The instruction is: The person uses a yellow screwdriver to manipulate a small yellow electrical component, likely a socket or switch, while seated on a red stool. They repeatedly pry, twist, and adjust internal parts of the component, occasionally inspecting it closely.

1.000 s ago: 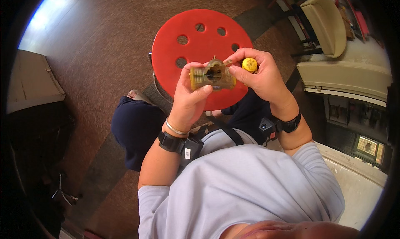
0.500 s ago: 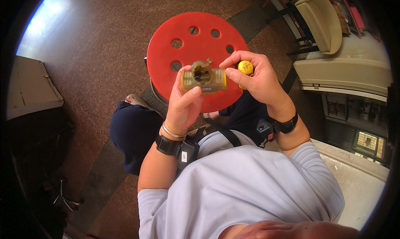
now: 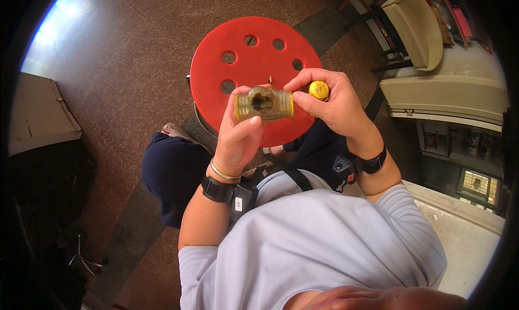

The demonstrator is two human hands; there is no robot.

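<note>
Head view: the left hand (image 3: 233, 134) grasps a clear tube (image 3: 278, 105) with yellow ends, its thumb across the near side and its fingers behind. The tube lies sideways in the air, over the part of the red stool (image 3: 254, 67) toward its near edge. A round, dark opening in the tube faces up. The right hand (image 3: 340, 104) has a yellow knob (image 3: 319, 89) tucked in its curled fingers; the rest of that piece is hidden. The tips of its thumb and forefinger meet at the tube's right end, and whether they pinch it I cannot tell. A small brown scrap (image 3: 270, 80) shows just past the tube, too small to make out. Holes run round the stool toward its left and far edges. Both wrists wear black straps, the left one also a silver bracelet (image 3: 223, 171). A cream chair (image 3: 419, 31) stands well apart, beyond the stool's right edge.
</note>
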